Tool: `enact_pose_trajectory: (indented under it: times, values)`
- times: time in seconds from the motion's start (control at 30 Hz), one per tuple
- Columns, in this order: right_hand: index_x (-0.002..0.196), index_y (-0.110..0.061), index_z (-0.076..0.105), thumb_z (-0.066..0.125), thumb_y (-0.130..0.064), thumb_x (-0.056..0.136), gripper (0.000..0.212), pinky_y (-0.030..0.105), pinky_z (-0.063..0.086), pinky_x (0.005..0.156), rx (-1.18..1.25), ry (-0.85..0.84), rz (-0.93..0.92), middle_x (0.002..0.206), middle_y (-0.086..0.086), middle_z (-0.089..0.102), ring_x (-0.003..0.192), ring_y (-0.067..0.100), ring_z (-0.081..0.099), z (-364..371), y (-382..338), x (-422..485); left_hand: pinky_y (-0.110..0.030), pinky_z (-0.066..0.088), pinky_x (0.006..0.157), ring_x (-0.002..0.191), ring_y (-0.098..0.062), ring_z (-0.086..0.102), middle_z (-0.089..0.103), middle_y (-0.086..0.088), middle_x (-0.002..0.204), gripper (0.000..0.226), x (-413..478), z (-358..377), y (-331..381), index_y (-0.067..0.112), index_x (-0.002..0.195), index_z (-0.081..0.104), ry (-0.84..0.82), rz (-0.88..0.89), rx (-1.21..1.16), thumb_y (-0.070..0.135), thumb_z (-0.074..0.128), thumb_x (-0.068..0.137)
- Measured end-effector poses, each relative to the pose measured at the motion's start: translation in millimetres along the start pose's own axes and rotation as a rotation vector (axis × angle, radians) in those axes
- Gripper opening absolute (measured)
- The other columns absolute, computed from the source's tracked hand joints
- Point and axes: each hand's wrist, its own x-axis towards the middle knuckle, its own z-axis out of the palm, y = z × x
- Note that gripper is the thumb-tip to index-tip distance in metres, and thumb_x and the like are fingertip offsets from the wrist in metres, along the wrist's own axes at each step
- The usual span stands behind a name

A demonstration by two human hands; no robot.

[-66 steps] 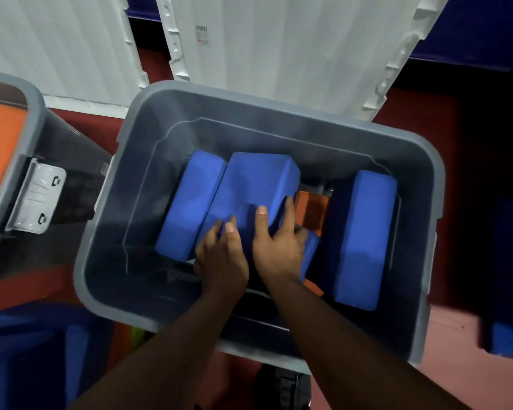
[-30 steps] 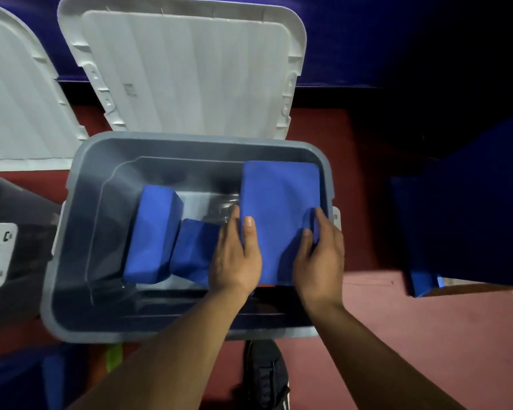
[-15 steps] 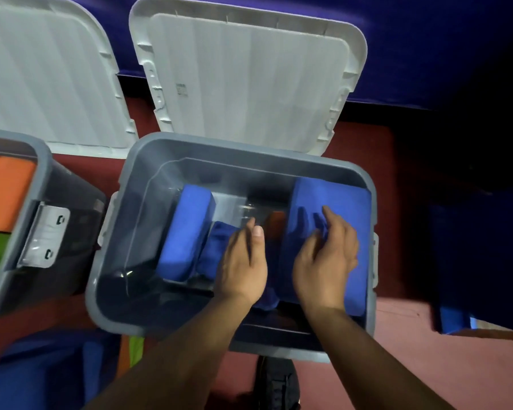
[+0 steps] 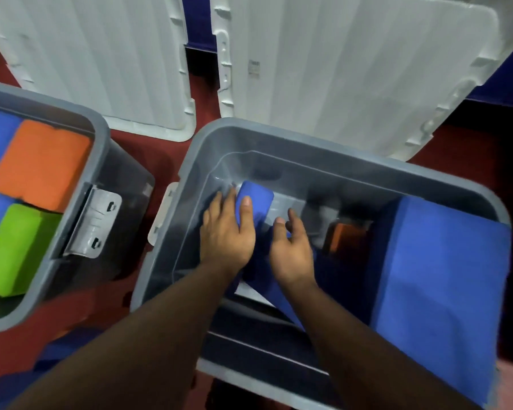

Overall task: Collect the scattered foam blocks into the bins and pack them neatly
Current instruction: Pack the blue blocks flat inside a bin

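Note:
Both my hands are inside the grey bin [image 4: 190,161]. My left hand [image 4: 225,232] grips a blue foam block [image 4: 259,199] standing on edge near the bin's left wall, thumb on one face and fingers on the other. My right hand [image 4: 292,250] hovers beside it with loosely curled fingers over a second blue block [image 4: 285,303] lying low in the bin, holding nothing. A large blue block [image 4: 439,279] stands against the right wall. An orange block [image 4: 341,235] lies at the bottom between them.
A second grey bin [image 4: 98,134] at the left holds an orange block [image 4: 39,164], a green block [image 4: 15,247] and blue ones. Two white lids [image 4: 353,69] lean open behind the bins. The floor is red.
My right hand has left the large blue block, which now stands against the right wall. My left hand has moved left and taken hold of the upright blue block.

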Motion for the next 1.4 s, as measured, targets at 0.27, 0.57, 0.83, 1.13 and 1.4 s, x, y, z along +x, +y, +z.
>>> enact_pose_trajectory:
  times: [0.27,0.57,0.83,1.13,1.4]
  values:
    - [0.161,-0.03,0.024,0.032,-0.051,0.107,0.058,0.029,0.025,0.118,0.044,-0.067,0.042,0.16,0.0,0.039,0.146,0.021,0.038,45.6,-1.3,78.1,-0.037,0.016,0.122,0.152,-0.019,0.022,0.025,-0.001,0.166,0.06,64.0,37.8,-0.5,0.032,0.16,0.021,-0.205,-0.145,-0.168,0.055,0.022,0.105]
    - [0.101,-0.022,0.058,0.038,-0.048,0.107,0.033,0.028,0.043,0.082,0.271,0.023,0.076,0.092,-0.01,0.064,0.086,0.009,0.058,39.1,-48.8,18.2,-0.04,0.036,0.108,0.124,-0.028,0.053,0.06,-0.008,0.131,0.044,32.4,-21.9,15.9,0.018,0.126,0.058,-0.05,-0.108,-0.252,0.046,0.031,0.105]
    - [0.102,-0.023,0.058,0.048,-0.052,0.102,0.031,0.02,0.05,0.077,0.296,0.056,0.017,0.096,0.0,0.064,0.078,0.003,0.057,21.6,-74.6,-21.6,-0.015,0.024,0.086,0.117,-0.015,0.049,0.048,-0.002,0.131,0.043,12.3,-62.2,42.6,0.021,0.134,0.055,0.011,-0.117,-0.321,0.045,0.033,0.106]
    - [0.159,-0.043,0.023,0.031,-0.054,0.107,0.053,0.02,0.026,0.102,0.202,-0.12,0.161,0.159,-0.012,0.036,0.137,0.007,0.037,40.3,-52.7,0.0,-0.009,0.021,0.107,0.136,-0.01,0.042,0.052,0.001,0.149,0.066,4.6,-34.6,-3.1,0.019,0.149,0.048,0.026,-0.014,-0.322,0.053,0.024,0.098]
    - [0.158,-0.05,0.015,0.031,-0.059,0.105,0.056,0.025,0.037,0.098,0.162,-0.123,0.101,0.142,-0.015,0.047,0.121,0.011,0.049,52.5,-68.5,8.9,-0.015,0.015,0.113,0.147,-0.007,0.029,0.036,0.006,0.161,0.076,17.8,-44.2,1.5,0.025,0.158,0.032,-0.014,-0.046,-0.346,0.06,0.013,0.093]
